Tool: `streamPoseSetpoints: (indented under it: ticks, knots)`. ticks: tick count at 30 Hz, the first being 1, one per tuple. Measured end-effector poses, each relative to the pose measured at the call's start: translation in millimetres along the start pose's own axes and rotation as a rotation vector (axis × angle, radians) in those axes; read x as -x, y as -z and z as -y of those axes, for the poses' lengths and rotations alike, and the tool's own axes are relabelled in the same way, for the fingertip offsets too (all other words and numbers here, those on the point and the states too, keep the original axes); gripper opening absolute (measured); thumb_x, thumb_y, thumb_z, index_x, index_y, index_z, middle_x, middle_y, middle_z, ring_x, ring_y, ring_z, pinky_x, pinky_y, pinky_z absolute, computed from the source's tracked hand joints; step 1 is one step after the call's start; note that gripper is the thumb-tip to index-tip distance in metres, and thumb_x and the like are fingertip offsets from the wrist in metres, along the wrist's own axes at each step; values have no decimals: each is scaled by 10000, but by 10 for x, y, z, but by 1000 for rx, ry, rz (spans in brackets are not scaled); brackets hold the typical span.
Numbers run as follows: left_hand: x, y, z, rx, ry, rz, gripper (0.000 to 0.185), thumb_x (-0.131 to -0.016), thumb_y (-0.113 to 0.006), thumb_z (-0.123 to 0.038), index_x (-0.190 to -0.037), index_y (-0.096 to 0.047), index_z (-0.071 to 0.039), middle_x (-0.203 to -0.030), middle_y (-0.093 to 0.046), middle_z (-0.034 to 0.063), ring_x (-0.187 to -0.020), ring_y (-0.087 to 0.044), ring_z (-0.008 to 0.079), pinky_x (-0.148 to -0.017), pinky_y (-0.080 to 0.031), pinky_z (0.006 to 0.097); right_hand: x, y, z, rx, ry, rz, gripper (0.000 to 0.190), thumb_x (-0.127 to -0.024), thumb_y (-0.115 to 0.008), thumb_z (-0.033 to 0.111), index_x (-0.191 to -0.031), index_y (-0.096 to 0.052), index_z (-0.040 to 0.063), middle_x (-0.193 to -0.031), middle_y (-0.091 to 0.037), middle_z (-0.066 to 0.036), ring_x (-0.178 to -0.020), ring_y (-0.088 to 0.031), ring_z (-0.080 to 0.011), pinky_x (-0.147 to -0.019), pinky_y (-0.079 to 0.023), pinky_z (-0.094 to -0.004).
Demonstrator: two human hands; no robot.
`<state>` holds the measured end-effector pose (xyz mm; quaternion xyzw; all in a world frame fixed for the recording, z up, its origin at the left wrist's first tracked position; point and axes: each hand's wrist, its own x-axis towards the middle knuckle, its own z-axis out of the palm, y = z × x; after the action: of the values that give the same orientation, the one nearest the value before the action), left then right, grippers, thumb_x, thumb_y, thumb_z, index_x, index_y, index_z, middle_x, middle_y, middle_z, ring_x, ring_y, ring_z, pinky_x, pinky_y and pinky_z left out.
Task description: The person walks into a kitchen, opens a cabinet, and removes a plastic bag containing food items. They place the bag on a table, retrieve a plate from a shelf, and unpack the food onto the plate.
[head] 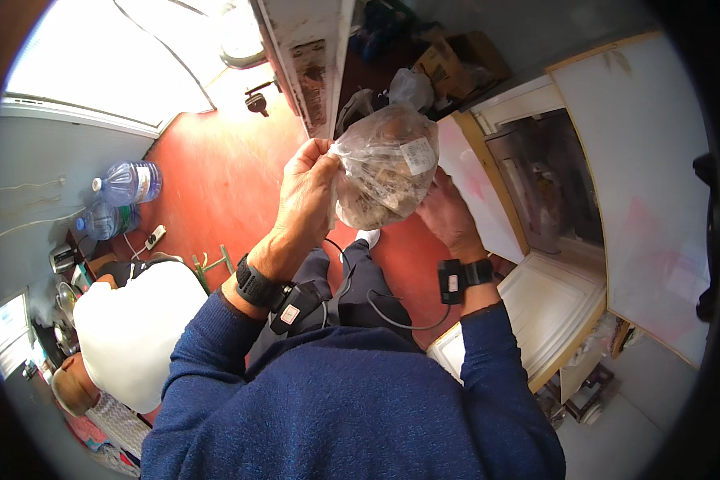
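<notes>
In the head view, a clear plastic bag (384,174) with a white label and lumpy brownish contents is held up in front of me, above the red floor. My left hand (309,186) pinches its gathered, twisted neck between thumb and fingers. Behind the bag's lower right side is my right hand (450,216); its fingers are mostly hidden by the bag, so whether they grip it is unclear. What is inside the bag cannot be told exactly. Each wrist wears a black strap with a small box and a cable.
To the right, an open cabinet (543,180) shows a dark interior, with a white panel door (552,300) below it. Large water bottles (133,183) stand at left near a power strip (155,237). A person in white (138,324) is at lower left. Cardboard boxes (447,69) lie beyond the bag.
</notes>
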<state>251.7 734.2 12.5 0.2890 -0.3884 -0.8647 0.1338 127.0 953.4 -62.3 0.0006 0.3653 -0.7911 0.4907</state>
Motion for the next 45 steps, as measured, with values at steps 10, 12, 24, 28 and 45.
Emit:
streamPoseSetpoints:
  ticks: [10,12,24,28,45]
  knots:
    - [360,437,-369,-217,52,236,216,-893,-605,-83,-1080,-605,26,-960,-630,38,-884,-571,95,-813,-468,252,-194,-730,-355,-326,-231,103,777,-898,-273,681,-1411,-338,102,-1400,-421,-131,-1253,-441,-312,-1046,-364,-471]
    - [488,475,-399,-256,8,327,275,-891,-606,-69,-1150,-599,21,-1014,-628,23,-919,-570,102,-853,-469,273,-188,-733,-450,-418,-280,154,810,-877,-295,706,-1413,-337,101,-1404,-416,-135,-1256,-437,-313,-1049,-357,-476]
    - [733,969,-241,165,200,107,403,-854,-665,-144,-1173,-521,54,-1111,-610,114,-959,-616,169,-822,-520,307,-220,-995,-672,-437,-321,160,743,-913,-346,628,-1432,-302,98,-1423,-386,-130,-1268,-405,-311,-1064,-330,-463]
    - [721,1028,-198,323,261,147,388,-864,-621,-63,-1209,-496,63,-1169,-590,155,-1034,-613,234,-897,-525,384,-183,-1073,-667,-334,-358,85,753,-905,-367,631,-1415,-320,80,-1389,-420,-139,-1231,-439,-301,-1047,-357,-436]
    - [765,1094,-256,441,268,267,448,-855,-574,-70,-1258,-452,83,-1180,-577,189,-1050,-603,240,-884,-522,383,-116,-1151,-680,-318,-373,102,733,-915,-355,620,-1423,-310,92,-1400,-413,-134,-1257,-425,-297,-1055,-348,-447]
